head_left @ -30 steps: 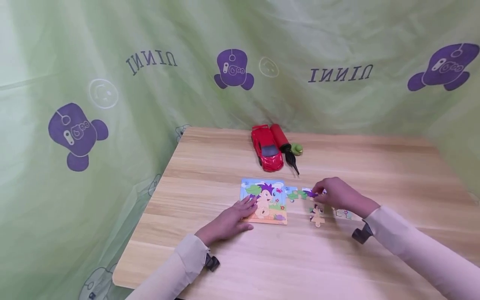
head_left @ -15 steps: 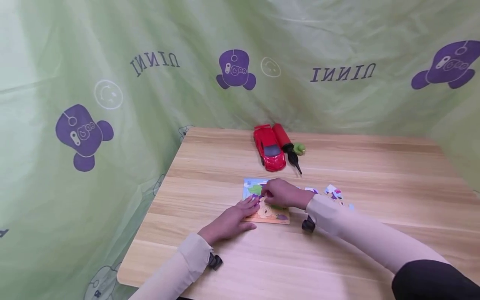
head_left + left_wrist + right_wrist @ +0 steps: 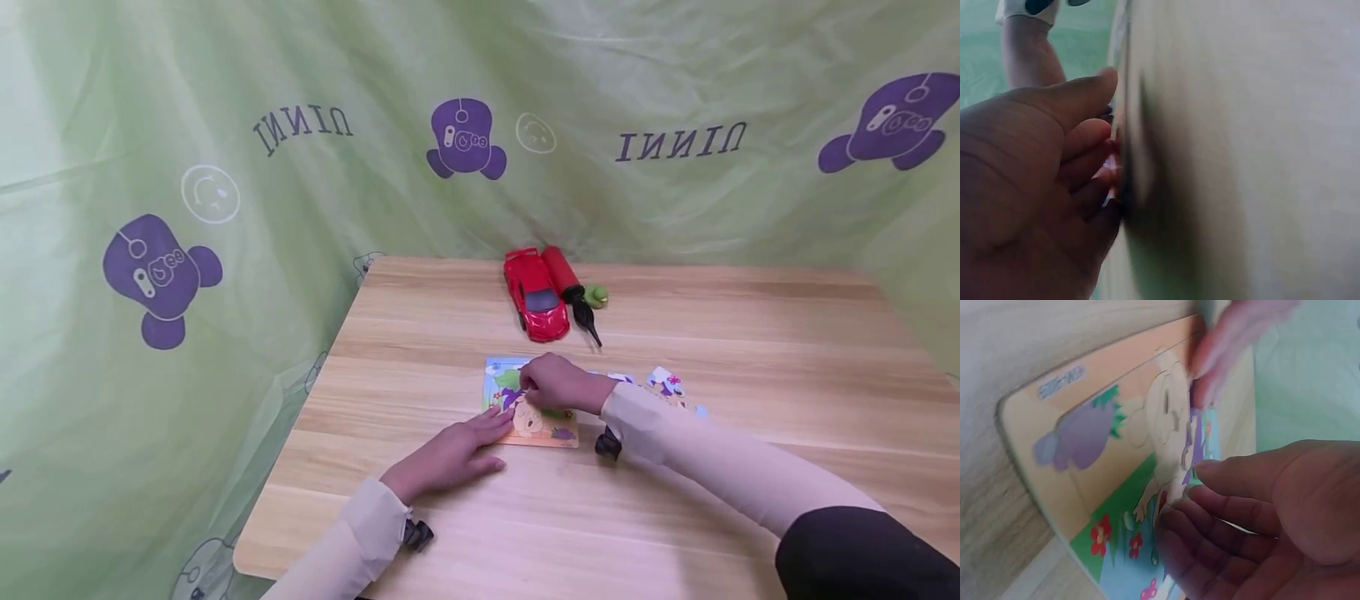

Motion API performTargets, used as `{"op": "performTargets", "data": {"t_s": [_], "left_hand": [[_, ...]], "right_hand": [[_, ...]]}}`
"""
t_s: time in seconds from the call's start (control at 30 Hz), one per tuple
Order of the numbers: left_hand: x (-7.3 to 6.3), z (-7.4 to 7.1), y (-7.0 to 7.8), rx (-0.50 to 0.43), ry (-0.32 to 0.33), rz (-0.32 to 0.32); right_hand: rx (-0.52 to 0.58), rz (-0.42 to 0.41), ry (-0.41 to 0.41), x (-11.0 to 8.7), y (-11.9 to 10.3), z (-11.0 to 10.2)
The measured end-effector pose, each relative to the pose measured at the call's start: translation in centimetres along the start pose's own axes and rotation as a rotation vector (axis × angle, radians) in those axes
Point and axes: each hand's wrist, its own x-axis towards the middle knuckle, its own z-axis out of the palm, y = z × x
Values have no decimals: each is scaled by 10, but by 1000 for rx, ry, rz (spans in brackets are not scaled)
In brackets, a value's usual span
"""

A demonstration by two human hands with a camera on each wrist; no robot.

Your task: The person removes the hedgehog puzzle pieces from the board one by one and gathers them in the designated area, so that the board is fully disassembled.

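Note:
The puzzle board (image 3: pixel 561 433), printed with a hedgehog-like cartoon figure, lies flat on the table. My left hand (image 3: pixel 450 454) rests with its fingers extended on the board's lower left part; in the left wrist view the left hand (image 3: pixel 1029 169) touches its edge. Over the middle of the board, my right hand (image 3: pixel 562 386) has curled fingers and pinches a puzzle piece, largely hidden. In the right wrist view, the right hand (image 3: pixel 1260 519) hovers close to the picture, thumb near the fingertips. Loose puzzle pieces (image 3: pixel 665 382) lie right of the board, partly behind the right sleeve.
Behind the board stand a red toy car (image 3: pixel 538 300), a red hand pump (image 3: pixel 562 271) with a black nozzle, and a small green toy (image 3: pixel 596 295). The wooden table (image 3: pixel 787 350) meets a green printed curtain (image 3: pixel 375 183) at its back and left.
My right hand has come left from the loose pieces to the board with a puzzle piece, then stayed there. My left hand has slid slightly down along the board.

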Motion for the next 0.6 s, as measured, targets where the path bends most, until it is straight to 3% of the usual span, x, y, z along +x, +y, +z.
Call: {"op": "performTargets", "data": {"t_s": [0.43,0.6], "left_hand": [[-3,4,1,8,-25,-17],[-2,4,-1,-20,-20,7]], "right_hand": [[-30,-3,34,10,-16,10],[5,61,1,11,-24,6]]}}
